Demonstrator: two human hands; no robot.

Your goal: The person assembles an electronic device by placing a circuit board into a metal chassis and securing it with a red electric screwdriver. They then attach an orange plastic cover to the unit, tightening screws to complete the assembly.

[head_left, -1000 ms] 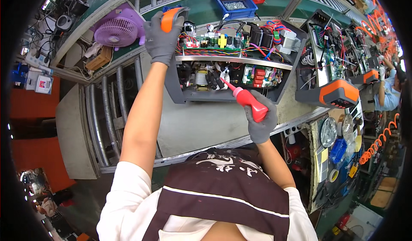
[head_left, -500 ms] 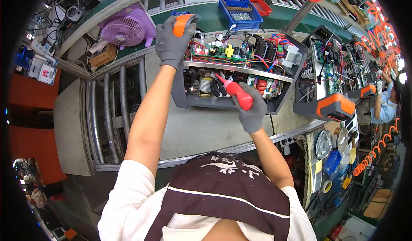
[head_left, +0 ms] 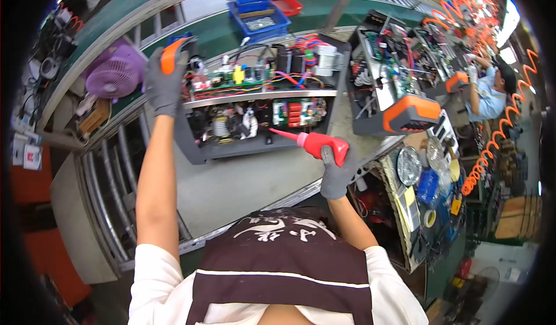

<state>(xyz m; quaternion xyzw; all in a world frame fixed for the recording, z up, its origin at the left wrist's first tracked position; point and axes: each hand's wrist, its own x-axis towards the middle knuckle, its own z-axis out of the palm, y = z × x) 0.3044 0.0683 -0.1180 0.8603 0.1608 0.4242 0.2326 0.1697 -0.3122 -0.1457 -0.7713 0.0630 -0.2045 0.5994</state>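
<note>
An opened electronic unit (head_left: 260,96) lies before me, its grey casing split by a metal strip, with circuit boards, coils and coloured wires on both sides. My left hand (head_left: 162,90), in a grey glove, is closed round the orange-and-grey end piece (head_left: 171,56) at the unit's upper left corner. A red squeeze bottle (head_left: 315,143) with a long tapered nozzle is in my gloved right hand (head_left: 335,177). The bottle lies nearly level, its nozzle pointing left, with the tip over the unit's near edge; whether it touches cannot be made out.
More opened units with orange ends (head_left: 411,114) stand to the right, where a co-worker (head_left: 491,90) reaches in. Behind the unit sits a blue bin (head_left: 260,26) of small metal parts. A purple fan (head_left: 113,79) and metal rollers (head_left: 119,171) are at the left.
My right hand has drawn the red bottle back toward me, out of the unit's interior, and tipped it level. My left hand keeps its grip. The whole view has shifted.
</note>
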